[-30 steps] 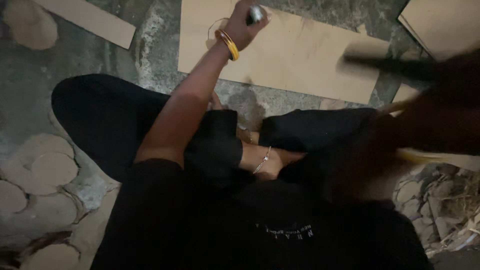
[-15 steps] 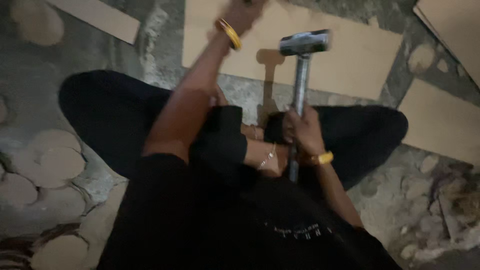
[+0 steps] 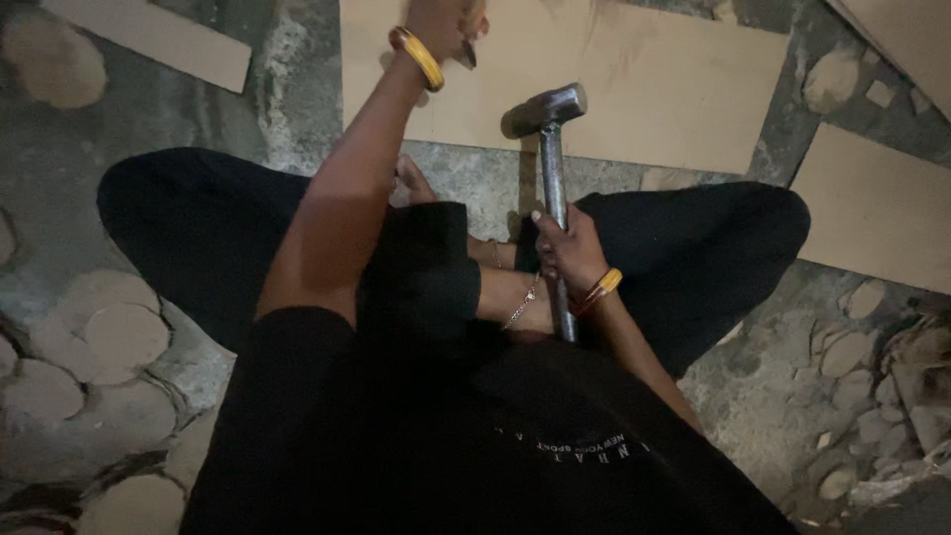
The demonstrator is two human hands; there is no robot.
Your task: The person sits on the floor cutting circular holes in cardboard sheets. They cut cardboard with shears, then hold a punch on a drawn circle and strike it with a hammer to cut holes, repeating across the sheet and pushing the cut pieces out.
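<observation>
Both hands are busy over the big tan board (image 3: pixel 644 89) that fills the upper middle of the frame: the right hand (image 3: pixel 570 248) is wrapped tight round the metal shaft of a hammer (image 3: pixel 550 159) at centre, head up and hovering just above the board's near edge, while the left hand (image 3: pixel 446 25) at the top edge is closed on a small dark metal tool (image 3: pixel 468 50), likely a punch or chisel, its tip close to or on the board. Board stock like this looks thin, stiff and light, so it would likely shift under a blow unless pinned. By my reading the hammer is head-heavy with a smooth, possibly slippery shaft, and the present mid-shaft grip suits short controlled taps. Smaller things follow: a second tan board (image 3: pixel 872 208) at the right, a strip (image 3: pixel 149 40) at upper left, round cut-out discs (image 3: pixel 109 337) at lower left, pale scraps (image 3: pixel 872 426) at lower right. The left hand's fingers are cut off by the frame, so the tool's shape and contact point are hard to make out; dim light hides the floor's detail.
</observation>
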